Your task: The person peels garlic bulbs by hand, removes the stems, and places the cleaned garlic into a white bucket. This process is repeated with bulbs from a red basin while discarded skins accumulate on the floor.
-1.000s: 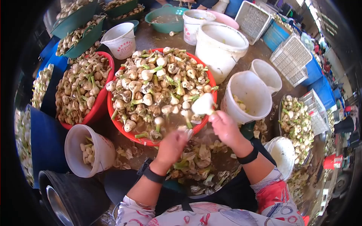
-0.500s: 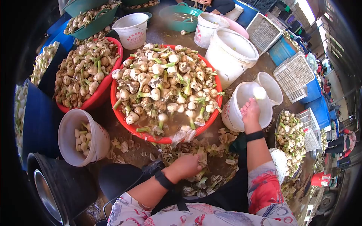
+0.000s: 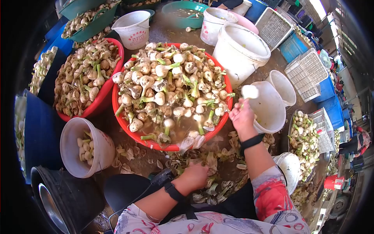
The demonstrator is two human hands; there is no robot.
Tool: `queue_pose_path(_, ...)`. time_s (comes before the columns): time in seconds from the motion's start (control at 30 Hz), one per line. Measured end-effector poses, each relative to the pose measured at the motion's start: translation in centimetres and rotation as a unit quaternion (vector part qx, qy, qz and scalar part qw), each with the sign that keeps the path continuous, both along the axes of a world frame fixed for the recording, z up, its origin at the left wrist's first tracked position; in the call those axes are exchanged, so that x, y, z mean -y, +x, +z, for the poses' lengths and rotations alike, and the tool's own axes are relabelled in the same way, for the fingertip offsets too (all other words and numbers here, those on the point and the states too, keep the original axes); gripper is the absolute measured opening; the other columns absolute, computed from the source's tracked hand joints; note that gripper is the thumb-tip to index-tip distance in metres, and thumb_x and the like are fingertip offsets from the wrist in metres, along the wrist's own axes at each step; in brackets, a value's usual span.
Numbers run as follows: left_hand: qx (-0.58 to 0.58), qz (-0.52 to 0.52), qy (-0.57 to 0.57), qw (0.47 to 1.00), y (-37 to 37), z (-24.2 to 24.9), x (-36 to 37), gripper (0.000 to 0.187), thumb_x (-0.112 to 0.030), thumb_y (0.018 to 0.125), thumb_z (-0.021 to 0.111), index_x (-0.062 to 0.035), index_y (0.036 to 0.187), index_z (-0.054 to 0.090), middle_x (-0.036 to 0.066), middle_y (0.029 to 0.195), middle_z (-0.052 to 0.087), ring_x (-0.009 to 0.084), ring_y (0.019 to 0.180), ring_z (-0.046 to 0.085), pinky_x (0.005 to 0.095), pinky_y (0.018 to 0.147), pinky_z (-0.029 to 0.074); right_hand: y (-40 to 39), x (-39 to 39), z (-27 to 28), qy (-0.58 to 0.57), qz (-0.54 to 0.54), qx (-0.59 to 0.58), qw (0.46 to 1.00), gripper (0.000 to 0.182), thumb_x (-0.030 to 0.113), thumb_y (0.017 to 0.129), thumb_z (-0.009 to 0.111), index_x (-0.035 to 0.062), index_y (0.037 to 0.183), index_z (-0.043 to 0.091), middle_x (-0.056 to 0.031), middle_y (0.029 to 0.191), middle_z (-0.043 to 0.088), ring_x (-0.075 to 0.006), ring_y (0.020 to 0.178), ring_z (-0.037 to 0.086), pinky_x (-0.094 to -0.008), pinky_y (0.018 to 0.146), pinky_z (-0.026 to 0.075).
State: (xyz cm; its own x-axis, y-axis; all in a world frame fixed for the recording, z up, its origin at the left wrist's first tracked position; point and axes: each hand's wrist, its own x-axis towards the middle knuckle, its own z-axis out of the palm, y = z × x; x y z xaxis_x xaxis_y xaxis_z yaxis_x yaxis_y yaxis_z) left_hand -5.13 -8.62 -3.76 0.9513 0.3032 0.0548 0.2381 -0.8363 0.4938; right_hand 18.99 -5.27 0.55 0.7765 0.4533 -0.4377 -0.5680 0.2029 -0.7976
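My right hand (image 3: 242, 117) is closed around the stem of a white garlic bulb (image 3: 250, 92), which points up and looks overexposed. That bulb is in front of the near left side of a white bucket (image 3: 269, 111). Low over the peelings on the floor, my left hand (image 3: 194, 177) is curled closed. Pale garlic skin (image 3: 211, 162) shows at its fingertips, but what the fingers hold is hidden. Ahead of both hands stands a red basin (image 3: 150, 145) of murky water, heaped with soiled garlic bulbs (image 3: 157, 97) with green stems.
At left are a second red tub (image 3: 102, 102) of garlic and a white bucket (image 3: 105, 146) with cleaned bulbs. A black bucket (image 3: 72, 195) stands at the lower left. White buckets (image 3: 241, 50) and plastic crates (image 3: 304, 76) line the right. Garlic skins (image 3: 222, 156) litter the floor.
My right hand has moved left with the garlic bulb, from over the white bucket to its left side. My left hand has stayed low, shifting slightly down in view.
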Motion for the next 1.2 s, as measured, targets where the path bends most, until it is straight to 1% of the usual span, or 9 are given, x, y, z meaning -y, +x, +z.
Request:
queue_pose_path(0.07, -0.209, -0.086, -0.192, 0.955, 0.8, 2.7, -1.5, 0.021, -0.018, 0.068, 0.052, -0.0041, 0.082, 0.059, 0.017, 0.075, 0.060, 0.0337, 0.075, 0.057, 0.0408, 0.067, 0.046, 2.4, 0.0, -4.1, -0.056, 0.111, 0.069, 0.990, 0.026, 0.026, 0.084, 0.045, 0.0105, 0.063, 0.047, -0.0014, 0.050, 0.044, -0.0142, 0.040, 0.041, -0.0279, 0.042, 0.039)
queue_pose_path(0.13, -0.205, -0.073, -0.194, 0.957, 1.4, 2.9, -1.7, 0.022, -0.020, 0.069, 0.052, -0.0041, 0.083, 0.059, 0.017, 0.075, 0.060, 0.0337, 0.074, 0.058, 0.0414, 0.067, 0.046, -2.5, -0.6, -7.3, -0.376, 0.427, 0.648, 0.506, 0.026, 0.026, 0.081, 0.049, 0.0031, 0.088, 0.059, -0.0107, 0.074, 0.056, -0.0248, 0.073, 0.057, -0.0375, 0.065, 0.047)
queue_pose_path(0.2, -0.205, -0.055, -0.200, 0.956, 1.4, 3.2, -1.9, 0.023, -0.022, 0.070, 0.052, -0.0042, 0.083, 0.059, 0.016, 0.074, 0.060, 0.0337, 0.073, 0.058, 0.0421, 0.066, 0.046, -7.6, -1.8, -5.2, -0.551, 0.442, 0.588, 0.394, 0.035, 0.026, 0.078, 0.047, 0.0023, 0.100, 0.058, -0.0135, 0.118, 0.042, -0.0293, 0.113, 0.034, -0.0482, 0.094, 0.026)
queue_pose_path(0.5, 0.042, 0.300, -0.324, 0.896, 2.2, 2.8, -6.6, 0.023, -0.023, 0.075, 0.051, -0.0030, 0.079, 0.061, 0.014, 0.072, 0.062, 0.0256, 0.067, 0.060, 0.0338, 0.060, 0.047, -7.0, -2.1, -10.8, -0.535, 0.399, 0.611, 0.426, 0.034, 0.026, 0.075, 0.046, 0.0055, 0.097, 0.062, -0.0149, 0.121, 0.042, -0.0293, 0.118, 0.030, -0.0489, 0.097, 0.018)
queue_pose_path(0.67, 0.178, 0.282, -0.432, 0.838, 2.9, -0.3, -6.2, 0.021, -0.021, 0.077, 0.050, -0.0026, 0.081, 0.059, 0.002, 0.061, 0.056, 0.0084, 0.054, 0.052, 0.0243, 0.049, 0.042, -6.6, -3.2, -9.2, -0.531, 0.510, 0.643, 0.210, 0.019, 0.024, 0.073, 0.052, 0.0152, 0.079, 0.067, -0.0035, 0.086, 0.064, -0.0215, 0.089, 0.057, -0.0418, 0.075, 0.043)
queue_pose_path(0.73, 0.188, 0.302, -0.668, 0.654, 2.2, 1.3, -7.4, 0.022, -0.028, 0.081, 0.048, -0.0068, 0.079, 0.055, -0.001, 0.060, 0.051, 0.0077, 0.050, 0.048, 0.0221, 0.042, 0.038, -5.0, -2.5, -8.8, -0.528, 0.515, 0.631, 0.242, 0.015, 0.018, 0.072, 0.055, 0.0117, 0.080, 0.066, -0.0098, 0.081, 0.062, -0.0249, 0.079, 0.059, -0.0325, 0.063, 0.048)
queue_pose_path(0.83, 0.161, 0.341, -0.825, 0.421, 1.9, 2.6, -8.1, 0.044, -0.047, 0.081, 0.047, -0.0085, 0.102, 0.046, 0.002, 0.066, 0.055, 0.0114, 0.054, 0.051, 0.0219, 0.043, 0.038, -7.0, 1.6, -5.4, -0.308, 0.242, 0.642, 0.660, 0.023, 0.011, 0.081, 0.047, -0.0002, 0.099, 0.055, -0.0196, 0.099, 0.055, -0.0318, 0.090, 0.054, -0.0344, 0.076, 0.044)
queue_pose_path(0.97, 0.195, 0.142, -0.927, 0.289, 2.1, 3.8, -8.8, 0.044, -0.050, 0.083, 0.042, -0.0134, 0.107, 0.043, 0.004, 0.071, 0.058, 0.0130, 0.054, 0.053, 0.0213, 0.044, 0.039, -10.8, 4.2, -0.5, -0.232, 0.250, 0.645, 0.684, 0.023, 0.007, 0.082, 0.047, 0.0001, 0.103, 0.052, -0.0173, 0.099, 0.055, -0.0300, 0.093, 0.053, -0.0344, 0.081, 0.041)
queue_pose_path(1.2, 0.267, 0.080, -0.667, 0.691, 0.0, 7.3, -7.0, 0.047, -0.024, 0.085, 0.049, -0.0096, 0.123, 0.025, 0.007, 0.091, 0.057, 0.0113, 0.067, 0.058, 0.0203, 0.052, 0.047, -10.6, 5.4, 6.4, -0.147, 0.320, 0.560, 0.750, 0.022, 0.010, 0.078, 0.054, -0.0003, 0.096, 0.057, -0.0157, 0.084, 0.059, -0.0280, 0.077, 0.058, -0.0326, 0.068, 0.045)
